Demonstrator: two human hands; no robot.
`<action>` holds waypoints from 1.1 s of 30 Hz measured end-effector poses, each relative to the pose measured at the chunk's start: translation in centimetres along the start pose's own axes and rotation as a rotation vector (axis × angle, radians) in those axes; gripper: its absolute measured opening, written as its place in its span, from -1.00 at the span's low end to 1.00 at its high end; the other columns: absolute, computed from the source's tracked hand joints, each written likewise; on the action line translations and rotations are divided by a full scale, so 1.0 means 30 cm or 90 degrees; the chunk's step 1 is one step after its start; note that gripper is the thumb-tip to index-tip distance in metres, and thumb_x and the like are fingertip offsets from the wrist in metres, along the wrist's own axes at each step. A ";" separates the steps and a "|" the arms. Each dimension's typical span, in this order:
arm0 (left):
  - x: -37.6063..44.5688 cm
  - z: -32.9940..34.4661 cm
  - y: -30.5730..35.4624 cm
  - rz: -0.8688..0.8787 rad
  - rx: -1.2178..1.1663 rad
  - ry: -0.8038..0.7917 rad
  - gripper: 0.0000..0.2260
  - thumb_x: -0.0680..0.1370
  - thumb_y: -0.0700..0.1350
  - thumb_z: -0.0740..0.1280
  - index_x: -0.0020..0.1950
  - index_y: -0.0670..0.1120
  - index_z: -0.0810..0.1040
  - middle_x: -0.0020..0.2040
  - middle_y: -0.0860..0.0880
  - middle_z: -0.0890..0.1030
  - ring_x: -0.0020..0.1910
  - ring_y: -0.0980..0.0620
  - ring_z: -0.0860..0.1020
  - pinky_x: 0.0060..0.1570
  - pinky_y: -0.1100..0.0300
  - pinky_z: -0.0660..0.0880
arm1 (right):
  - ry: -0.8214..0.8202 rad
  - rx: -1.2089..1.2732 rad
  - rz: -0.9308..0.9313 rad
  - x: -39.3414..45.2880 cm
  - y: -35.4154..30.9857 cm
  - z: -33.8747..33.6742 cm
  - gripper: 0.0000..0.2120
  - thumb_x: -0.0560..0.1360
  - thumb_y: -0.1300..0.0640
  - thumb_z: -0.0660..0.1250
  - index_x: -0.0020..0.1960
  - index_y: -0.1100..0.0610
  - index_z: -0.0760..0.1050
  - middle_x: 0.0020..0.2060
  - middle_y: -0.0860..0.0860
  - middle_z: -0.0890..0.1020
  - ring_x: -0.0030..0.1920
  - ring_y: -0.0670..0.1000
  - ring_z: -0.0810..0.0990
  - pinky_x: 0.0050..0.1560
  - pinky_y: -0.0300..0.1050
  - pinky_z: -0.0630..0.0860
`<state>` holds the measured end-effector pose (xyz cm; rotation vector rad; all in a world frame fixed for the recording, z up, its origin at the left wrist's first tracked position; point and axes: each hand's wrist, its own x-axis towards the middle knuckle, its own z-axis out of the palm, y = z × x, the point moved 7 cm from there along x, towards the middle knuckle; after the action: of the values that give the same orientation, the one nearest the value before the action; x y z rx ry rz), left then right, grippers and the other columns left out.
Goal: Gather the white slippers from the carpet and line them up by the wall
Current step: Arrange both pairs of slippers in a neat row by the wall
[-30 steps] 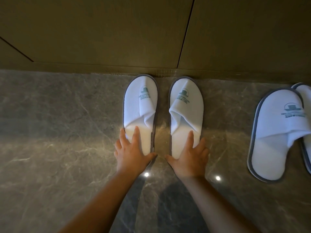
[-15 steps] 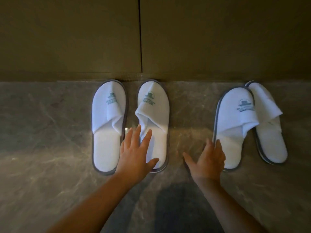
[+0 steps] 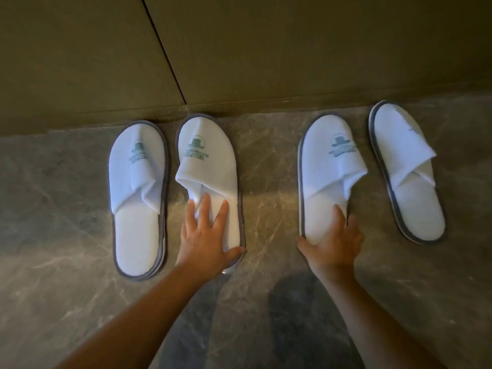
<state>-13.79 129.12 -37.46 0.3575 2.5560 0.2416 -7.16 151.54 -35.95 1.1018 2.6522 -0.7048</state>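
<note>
Several white slippers with grey rims and green logos lie toes to the wall (image 3: 266, 49) on the marble floor. The far-left slipper (image 3: 137, 187) and the second slipper (image 3: 207, 161) sit close, side by side. My left hand (image 3: 205, 238) rests flat on the second slipper's heel, fingers spread, thumb at its right rim. My right hand (image 3: 332, 246) clasps the heel of the third slipper (image 3: 327, 169), thumb on its left rim and fingers over the insole. The fourth slipper (image 3: 404, 169) lies apart to the right, its heel angled rightward.
The grey veined marble floor (image 3: 66, 222) stretches left, right and towards me. The olive panelled wall has a dark seam (image 3: 165, 54) running down to its base behind the second slipper.
My right hand has taken the third slipper's heel and pulled it left, off the fourth, leaving a gap. My left hand has settled on the second slipper's heel.
</note>
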 end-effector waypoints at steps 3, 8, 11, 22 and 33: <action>0.000 -0.005 0.001 0.000 -0.007 0.002 -0.14 0.34 0.28 0.29 0.43 0.07 -0.16 0.50 -0.08 -0.24 0.44 -0.25 -0.27 0.39 -0.25 -0.04 | -0.052 0.001 -0.078 -0.043 -0.025 0.041 -0.10 0.21 0.05 0.49 0.40 0.08 0.06 0.40 0.23 0.15 0.32 0.26 0.17 0.29 0.18 0.25; -0.005 -0.011 -0.007 0.008 -0.007 0.006 -0.10 0.29 0.34 0.27 0.43 0.10 -0.18 0.50 -0.06 -0.27 0.44 -0.23 -0.29 0.40 -0.23 -0.11 | -0.060 -0.015 -0.083 -0.074 -0.068 0.084 -0.10 0.25 -0.04 0.46 0.41 0.03 -0.01 0.43 0.18 0.11 0.37 0.20 0.13 0.35 0.16 0.25; -0.005 -0.008 -0.010 0.016 -0.007 -0.003 -0.10 0.29 0.33 0.29 0.42 0.11 -0.19 0.50 -0.06 -0.28 0.44 -0.23 -0.30 0.40 -0.22 -0.13 | -0.058 -0.014 -0.075 -0.081 -0.115 0.106 -0.09 0.27 -0.07 0.44 0.41 0.01 -0.06 0.43 0.15 0.08 0.38 0.19 0.12 0.35 0.14 0.24; -0.005 -0.007 -0.005 0.032 -0.021 -0.007 -0.10 0.32 0.29 0.29 0.42 0.09 -0.23 0.49 -0.04 -0.30 0.43 -0.24 -0.32 0.40 -0.23 -0.14 | -0.046 -0.008 -0.071 -0.071 -0.137 0.113 -0.10 0.25 -0.04 0.46 0.41 0.05 0.00 0.44 0.18 0.07 0.38 0.21 0.09 0.36 0.18 0.20; -0.035 -0.070 0.033 0.024 -0.025 0.091 -0.18 0.32 0.32 0.26 0.43 0.12 -0.09 0.51 -0.01 -0.14 0.46 -0.15 -0.22 0.37 -0.14 -0.29 | -0.038 -0.046 -0.101 -0.069 -0.127 0.093 -0.06 0.25 -0.19 0.42 0.42 0.05 -0.04 0.45 0.17 0.11 0.40 0.19 0.14 0.37 0.15 0.21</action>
<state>-13.85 129.54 -34.94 0.3868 2.6819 0.3420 -8.42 146.57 -36.31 0.8467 2.7123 -0.6533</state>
